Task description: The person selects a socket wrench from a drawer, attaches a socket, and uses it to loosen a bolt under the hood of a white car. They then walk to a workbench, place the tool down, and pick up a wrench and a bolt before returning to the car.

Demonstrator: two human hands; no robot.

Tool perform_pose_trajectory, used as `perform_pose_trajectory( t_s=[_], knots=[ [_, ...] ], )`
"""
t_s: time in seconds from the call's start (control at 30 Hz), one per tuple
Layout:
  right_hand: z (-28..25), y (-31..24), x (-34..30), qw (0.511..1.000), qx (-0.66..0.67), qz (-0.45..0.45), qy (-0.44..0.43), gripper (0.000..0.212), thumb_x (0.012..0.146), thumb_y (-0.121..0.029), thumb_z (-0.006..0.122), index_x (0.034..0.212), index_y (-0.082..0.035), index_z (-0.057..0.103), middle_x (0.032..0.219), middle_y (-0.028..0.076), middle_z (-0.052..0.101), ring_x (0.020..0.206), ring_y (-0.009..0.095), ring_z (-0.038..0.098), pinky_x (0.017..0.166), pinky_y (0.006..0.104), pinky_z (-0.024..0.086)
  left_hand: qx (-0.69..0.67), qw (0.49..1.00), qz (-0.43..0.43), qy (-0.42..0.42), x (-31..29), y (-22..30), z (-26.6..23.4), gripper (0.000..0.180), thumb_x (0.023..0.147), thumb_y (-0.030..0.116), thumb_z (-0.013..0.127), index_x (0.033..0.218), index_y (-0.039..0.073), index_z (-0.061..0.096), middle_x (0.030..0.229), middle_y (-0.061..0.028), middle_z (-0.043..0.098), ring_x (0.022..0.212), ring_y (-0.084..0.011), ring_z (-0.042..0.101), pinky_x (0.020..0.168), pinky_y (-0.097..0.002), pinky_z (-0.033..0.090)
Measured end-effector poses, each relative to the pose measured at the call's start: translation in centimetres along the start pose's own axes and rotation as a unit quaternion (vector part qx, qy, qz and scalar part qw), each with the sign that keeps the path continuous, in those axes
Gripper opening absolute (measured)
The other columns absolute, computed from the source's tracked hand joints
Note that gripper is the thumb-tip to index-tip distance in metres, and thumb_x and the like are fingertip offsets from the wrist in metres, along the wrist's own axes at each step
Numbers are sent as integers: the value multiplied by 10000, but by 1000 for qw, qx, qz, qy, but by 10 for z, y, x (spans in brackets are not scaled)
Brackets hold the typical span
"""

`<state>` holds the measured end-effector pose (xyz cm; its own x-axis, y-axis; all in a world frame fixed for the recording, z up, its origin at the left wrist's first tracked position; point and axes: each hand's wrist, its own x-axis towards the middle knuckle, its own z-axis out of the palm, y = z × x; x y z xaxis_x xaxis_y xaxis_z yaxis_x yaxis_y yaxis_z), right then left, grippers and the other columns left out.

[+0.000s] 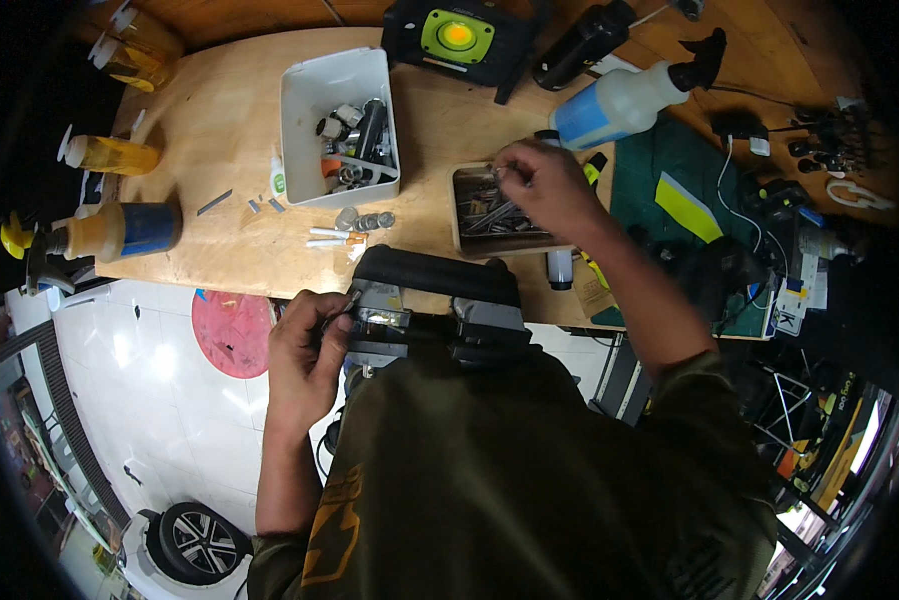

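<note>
My left hand (307, 345) is in front of the bench's near edge, thumb and fingers closed in a pinch. A small grey metal piece (353, 300) sticks up from its fingertips, beside a black and grey device (434, 282) close to my body. My right hand (544, 185) hovers over the far right part of a shallow tray (456, 225). Its fingers are drawn together, and whatever is between them is too small to make out. Several slim metal bits (487, 214) lie jumbled in that tray; my right hand and wrist hide part of it.
A white bin (289, 130) of metal parts stands left of the tray. Coins (369, 221) and cigarettes (331, 238) lie nearer. Spray bottles (619, 105) (134, 230) stand on both sides, a work light (456, 37) at the back, a green mat (659, 170) on the right.
</note>
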<state>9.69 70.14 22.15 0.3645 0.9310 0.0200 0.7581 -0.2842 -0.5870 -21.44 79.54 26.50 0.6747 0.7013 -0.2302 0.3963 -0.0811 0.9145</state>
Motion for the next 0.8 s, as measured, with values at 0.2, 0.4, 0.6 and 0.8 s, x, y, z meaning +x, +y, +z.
perform_pose_trajectory(
  t_s=[0.2, 0.4, 0.6, 0.8],
  knots=[
    [-20, 31, -16, 833, 514, 191, 75, 144, 914, -117, 556, 988, 5, 580, 877, 83, 618, 720, 158, 629, 634, 302, 511, -35, 999, -23, -10, 1, 1, 1, 125, 894, 68, 553, 950, -26, 613, 779, -43, 527, 680, -106, 476, 591, -253, 390],
    [-25, 33, -29, 685, 686, 211, 125, 162, 906, -136, 558, 1000, -5, 570, 849, 115, 625, 730, 218, 641, 658, 363, 529, -1, 1000, -5, -19, 1, 4, 1, 125, 928, 96, 528, 946, -13, 584, 794, -29, 528, 641, -84, 471, 547, -224, 381],
    [-29, 19, -34, 623, 741, 209, 140, 160, 904, -145, 557, 982, -6, 564, 850, 156, 634, 760, 255, 652, 711, 413, 543, -182, 983, -24, 16, -2, 15, 4, 135, 950, 139, 496, 1008, 16, 496, 798, -60, 547, 597, -97, 494, 527, -217, 401],
    [-31, 14, -39, 604, 758, 203, 140, 147, 910, -128, 540, 994, -8, 548, 847, 182, 642, 785, 270, 660, 734, 410, 552, -231, 973, -15, -10, 0, 32, 16, 132, 934, 132, 510, 1007, 26, 481, 861, -82, 535, 624, -124, 536, 530, -240, 446]
  ],
)
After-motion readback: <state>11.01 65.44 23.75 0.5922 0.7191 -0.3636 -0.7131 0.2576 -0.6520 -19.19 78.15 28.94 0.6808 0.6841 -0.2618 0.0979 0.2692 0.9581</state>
